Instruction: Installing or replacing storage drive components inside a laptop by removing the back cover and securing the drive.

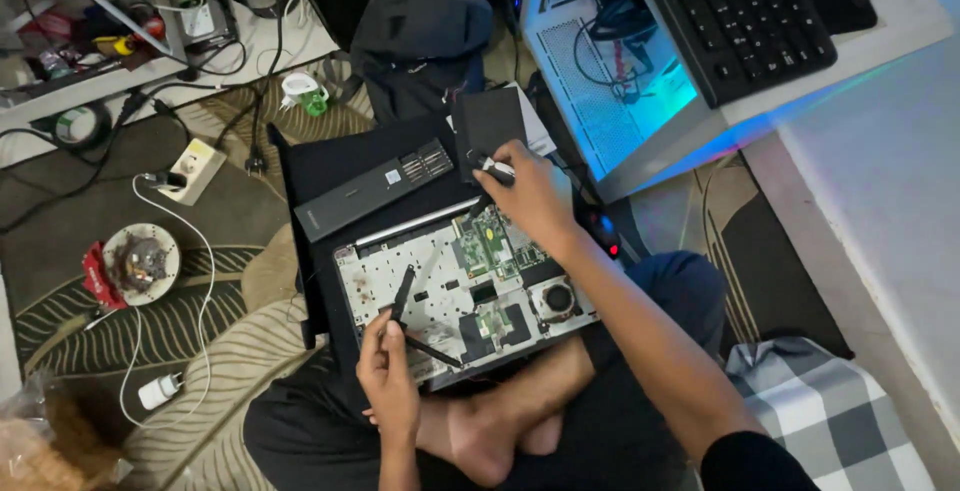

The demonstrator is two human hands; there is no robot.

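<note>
Sitting cross-legged on a patterned rug (215, 336) with an opened laptop (465, 296) across the lap, circuit boards bare. Left hand (388, 376) at the laptop's near edge, fingers pinched shut on a thin black tool (402, 296) angled over the left part of the shell. Right hand (530, 201) at the laptop's far edge, fingers closed on a small black and white part (497, 169). Beyond the far edge, a long black battery (372, 191). Farther left on the rug, a white power strip (195, 171).
</note>
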